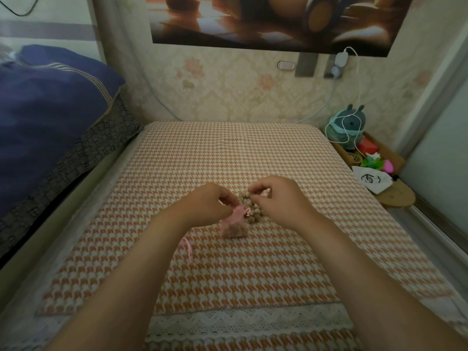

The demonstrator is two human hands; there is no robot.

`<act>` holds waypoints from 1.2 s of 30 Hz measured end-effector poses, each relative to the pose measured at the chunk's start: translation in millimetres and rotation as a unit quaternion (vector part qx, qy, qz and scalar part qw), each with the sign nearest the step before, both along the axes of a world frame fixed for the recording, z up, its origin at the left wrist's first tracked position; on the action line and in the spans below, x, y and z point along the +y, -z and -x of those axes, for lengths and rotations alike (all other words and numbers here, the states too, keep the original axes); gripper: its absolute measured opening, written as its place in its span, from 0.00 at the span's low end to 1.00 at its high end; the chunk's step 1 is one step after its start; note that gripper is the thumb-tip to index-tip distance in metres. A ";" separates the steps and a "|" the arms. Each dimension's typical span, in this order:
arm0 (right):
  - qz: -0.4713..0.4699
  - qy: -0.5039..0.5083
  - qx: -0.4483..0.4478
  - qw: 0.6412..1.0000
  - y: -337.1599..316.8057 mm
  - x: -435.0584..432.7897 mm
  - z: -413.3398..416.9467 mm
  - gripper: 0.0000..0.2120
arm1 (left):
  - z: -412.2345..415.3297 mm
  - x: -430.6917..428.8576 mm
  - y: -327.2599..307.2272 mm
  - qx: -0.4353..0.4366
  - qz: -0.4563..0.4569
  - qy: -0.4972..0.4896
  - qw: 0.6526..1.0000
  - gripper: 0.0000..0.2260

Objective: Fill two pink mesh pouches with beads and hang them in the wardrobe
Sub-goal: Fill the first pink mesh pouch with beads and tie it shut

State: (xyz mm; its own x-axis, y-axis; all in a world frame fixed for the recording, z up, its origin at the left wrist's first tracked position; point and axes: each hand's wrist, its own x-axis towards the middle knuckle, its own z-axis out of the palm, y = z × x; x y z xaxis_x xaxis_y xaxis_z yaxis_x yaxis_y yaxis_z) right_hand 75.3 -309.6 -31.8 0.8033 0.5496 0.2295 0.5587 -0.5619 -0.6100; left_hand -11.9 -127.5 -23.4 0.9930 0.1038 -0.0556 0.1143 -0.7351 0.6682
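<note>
The left hand (210, 202) has its fingers curled and pinches the top edge of the pink mesh pouch (231, 225). The pouch hangs just below these fingertips and rests on the checked cloth (228, 274), and it looks already partly full. The right hand (277, 198) is also curled, with thumb and forefinger brought close together. It cannot be told if a bead is between them. The loose beads (255, 212) lie in a small heap between the two hands, touching the pouch on its right-hand side.

The main risk is probably at the mouth of the pouch. It is held at one side only, so it may sag shut and a bead may miss it. The beads are round and could roll away over the cloth. If the left hand lets go too early, the full pouch may tip over and spill. A pink cord (188, 245) lies beside the left forearm, and the arm could drag it along.
</note>
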 end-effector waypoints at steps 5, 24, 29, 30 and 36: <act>-0.013 -0.083 -0.015 0.996 -6.5 9.0 23.2 0.08 | -1.3 -3.3 -0.7 0.004 -0.005 0.000 1.000 0.08; 0.175 0.078 0.036 0.981 19.5 -26.1 -22.2 0.13 | -6.8 -5.1 8.6 -0.038 -0.016 -0.013 0.999 0.11; 0.240 0.073 0.041 0.967 38.9 -28.0 -31.4 0.15 | -7.7 -6.9 9.8 -0.025 -0.005 -0.018 1.000 0.12; 0.236 0.074 0.042 0.968 40.4 -27.7 -32.7 0.15 | -6.1 -7.1 8.6 -0.022 0.002 -0.018 1.000 0.13; 0.160 0.065 0.039 0.984 36.6 -17.9 -26.5 0.08 | -0.2 -4.8 13.1 -0.003 0.019 0.030 0.999 0.29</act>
State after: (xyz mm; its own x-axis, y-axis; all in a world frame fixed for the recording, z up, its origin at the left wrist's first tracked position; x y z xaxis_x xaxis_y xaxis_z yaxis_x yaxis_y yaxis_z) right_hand 101.7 -327.4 -68.3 0.8799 0.4751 -0.0042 0.4278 -0.7961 -0.4281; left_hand -11.7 -132.2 -36.5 0.9977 0.0413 -0.0534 0.0668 -0.7151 0.6959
